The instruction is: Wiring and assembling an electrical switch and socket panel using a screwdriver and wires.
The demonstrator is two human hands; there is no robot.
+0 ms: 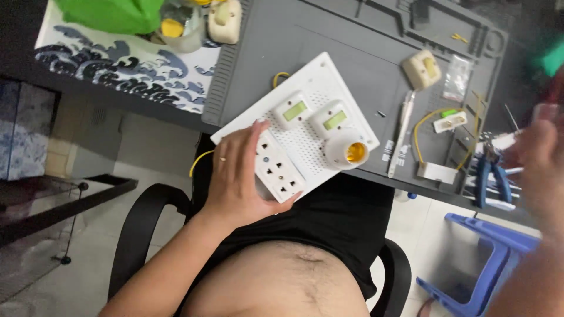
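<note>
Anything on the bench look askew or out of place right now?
Yes: the white board lies skewed, its near end overhanging the grey mat edge under the left hand. The right hand is blurred. Nothing looks spilled or broken.

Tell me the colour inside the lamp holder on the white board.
Orange-yellow inside the white lamp holder, clearest in the head view.

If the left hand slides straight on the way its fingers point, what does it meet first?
Probably the nearer green-windowed switch on the white board; the left hand already lies on the socket block.
</note>
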